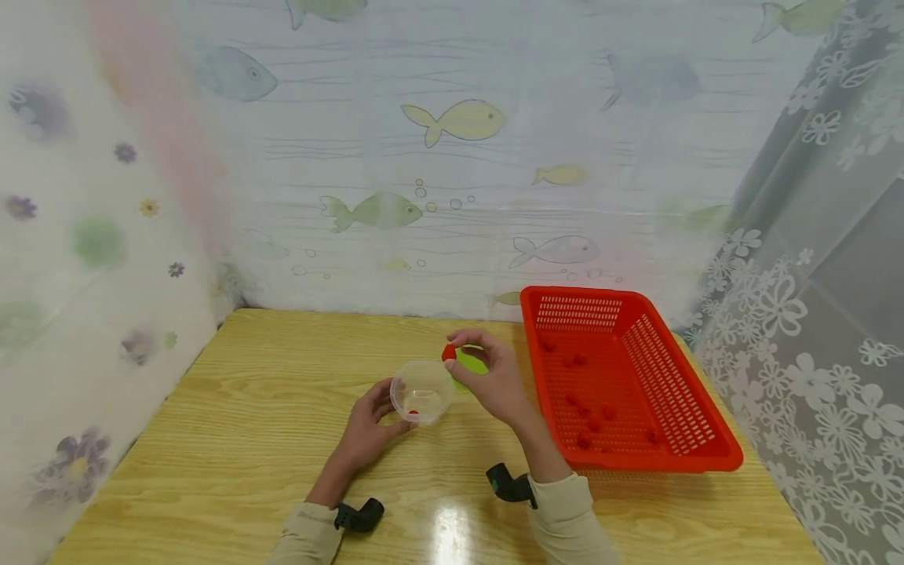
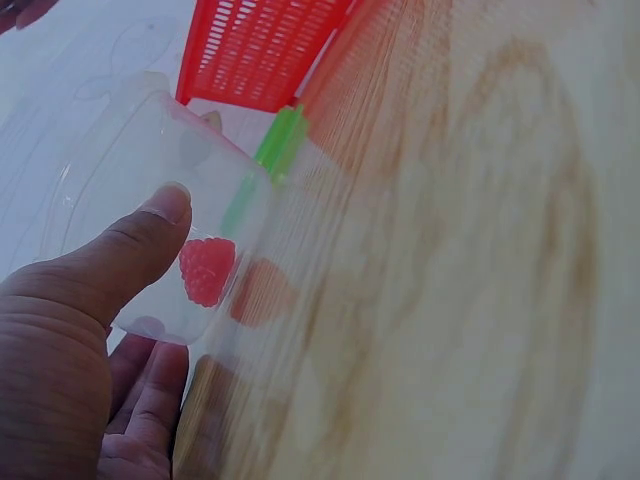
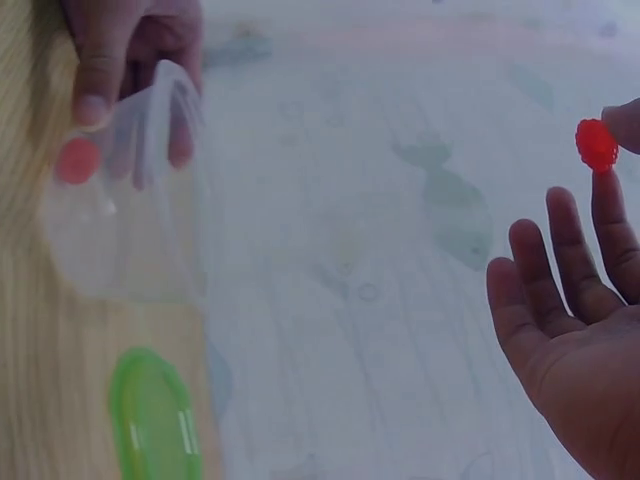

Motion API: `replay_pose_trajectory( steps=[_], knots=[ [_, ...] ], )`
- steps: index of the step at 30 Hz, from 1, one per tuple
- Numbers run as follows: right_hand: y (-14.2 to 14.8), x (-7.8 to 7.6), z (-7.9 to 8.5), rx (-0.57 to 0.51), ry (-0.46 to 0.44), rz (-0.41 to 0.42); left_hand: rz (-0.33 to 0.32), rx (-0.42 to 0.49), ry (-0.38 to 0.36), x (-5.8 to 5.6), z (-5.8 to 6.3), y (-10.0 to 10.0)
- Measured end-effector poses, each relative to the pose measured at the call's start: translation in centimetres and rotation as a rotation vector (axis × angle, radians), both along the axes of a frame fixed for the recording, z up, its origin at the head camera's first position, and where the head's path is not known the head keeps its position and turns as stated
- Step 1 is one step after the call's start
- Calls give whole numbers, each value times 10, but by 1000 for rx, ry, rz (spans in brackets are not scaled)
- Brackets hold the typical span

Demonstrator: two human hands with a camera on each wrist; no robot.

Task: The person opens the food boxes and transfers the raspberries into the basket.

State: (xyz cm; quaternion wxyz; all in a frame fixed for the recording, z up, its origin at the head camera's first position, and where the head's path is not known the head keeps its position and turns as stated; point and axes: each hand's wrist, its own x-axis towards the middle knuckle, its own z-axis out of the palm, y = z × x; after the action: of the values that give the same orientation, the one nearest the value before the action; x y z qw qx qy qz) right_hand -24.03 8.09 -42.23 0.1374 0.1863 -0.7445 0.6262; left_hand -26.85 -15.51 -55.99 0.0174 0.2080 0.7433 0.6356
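Note:
My left hand (image 1: 370, 428) grips a clear plastic tub (image 1: 432, 377) by its side, thumb on the near wall and fingers around the far one. One red raspberry (image 2: 208, 271) lies at the bottom of that tub. Above and to the right of the rim, my right hand (image 1: 494, 380) pinches another raspberry (image 3: 597, 145) between thumb and index finger; its other fingers are spread apart. A bright green lid (image 3: 152, 415) lies on the table beside the tub, partly hidden behind the right hand in the head view.
A red plastic basket (image 1: 636, 463) with slotted walls stands at the right, several raspberries scattered on its floor. The wood-grain table (image 1: 282, 377) meets a fish-patterned curtain (image 1: 452, 173) at the back. Each wrist wears a black camera mount (image 1: 360, 515).

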Motion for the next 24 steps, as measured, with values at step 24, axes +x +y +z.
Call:
replay_pose_trajectory(
  steps=[24],
  knots=[
    [97,32,26,-32,52,-255,8,2,-32,2,3,0]
  ],
)
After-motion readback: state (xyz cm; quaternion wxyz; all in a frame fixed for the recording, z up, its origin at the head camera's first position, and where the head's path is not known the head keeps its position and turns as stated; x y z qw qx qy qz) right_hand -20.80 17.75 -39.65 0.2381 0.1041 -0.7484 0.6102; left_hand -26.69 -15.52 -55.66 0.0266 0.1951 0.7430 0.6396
